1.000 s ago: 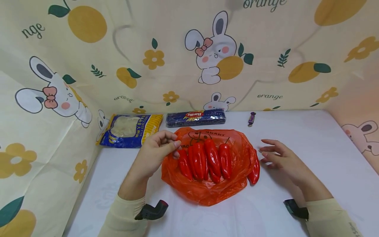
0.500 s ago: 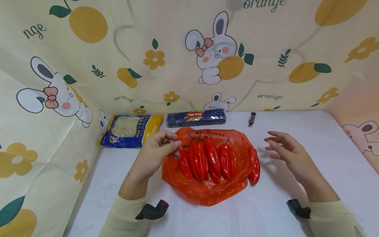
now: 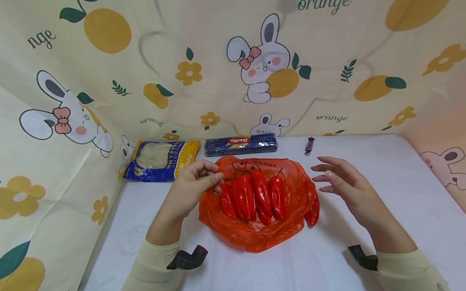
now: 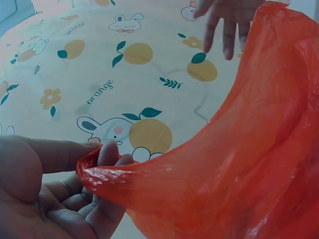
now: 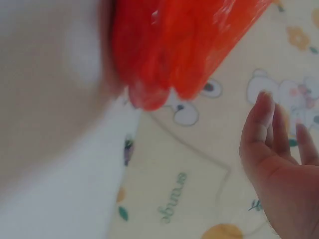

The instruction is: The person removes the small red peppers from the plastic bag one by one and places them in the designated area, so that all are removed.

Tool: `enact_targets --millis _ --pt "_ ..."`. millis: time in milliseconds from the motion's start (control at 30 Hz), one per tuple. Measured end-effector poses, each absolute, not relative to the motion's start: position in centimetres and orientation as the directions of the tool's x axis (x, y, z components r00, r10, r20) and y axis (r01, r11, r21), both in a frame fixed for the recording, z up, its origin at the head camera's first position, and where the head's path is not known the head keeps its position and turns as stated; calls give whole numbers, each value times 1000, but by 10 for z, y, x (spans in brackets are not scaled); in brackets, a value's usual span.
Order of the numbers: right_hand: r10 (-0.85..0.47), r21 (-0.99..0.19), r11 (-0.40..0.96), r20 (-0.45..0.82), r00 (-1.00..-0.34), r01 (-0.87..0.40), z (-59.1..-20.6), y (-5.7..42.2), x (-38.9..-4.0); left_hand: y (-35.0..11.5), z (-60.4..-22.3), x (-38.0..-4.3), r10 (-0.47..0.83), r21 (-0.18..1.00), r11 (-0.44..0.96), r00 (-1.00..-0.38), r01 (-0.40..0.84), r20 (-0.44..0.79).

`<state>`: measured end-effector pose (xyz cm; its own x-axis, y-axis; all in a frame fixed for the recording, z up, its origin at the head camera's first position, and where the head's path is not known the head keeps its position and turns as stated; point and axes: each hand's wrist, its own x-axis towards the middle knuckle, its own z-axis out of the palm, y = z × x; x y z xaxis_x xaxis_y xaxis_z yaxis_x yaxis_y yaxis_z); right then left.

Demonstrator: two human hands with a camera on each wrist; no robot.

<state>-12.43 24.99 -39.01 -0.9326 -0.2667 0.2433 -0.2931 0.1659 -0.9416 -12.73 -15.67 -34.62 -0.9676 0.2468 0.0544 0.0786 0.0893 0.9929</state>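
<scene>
Now the loose, empty right hand (image 3: 348, 188) had neared the bag (image 3: 255, 237), seemingly steadied only by the pinching left hand (image 3: 188, 186).

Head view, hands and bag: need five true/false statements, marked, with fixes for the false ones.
1. The left hand pinches the red bag. True.
2. Red peppers lie in the bag. True.
3. The right hand grips one of them. False: it holds nothing.
4. The small purple wrapped item lies left of the Barilla spaghetti pack in the picture. False: it lies to the right.
5. The blue-and-yellow pack lies left of the spaghetti pack. True.
</scene>
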Motion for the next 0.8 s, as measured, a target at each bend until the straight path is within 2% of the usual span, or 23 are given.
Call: enact_targets --millis 300,800 --pt "-359 -949 179 182 -915 -259 -385 221 -123 -157 -346 -127 247 993 90 -968 75 51" --pt "-413 -912 346 61 -909 -219 -400 174 -140 -158 -347 -127 260 994 70 -964 83 62"
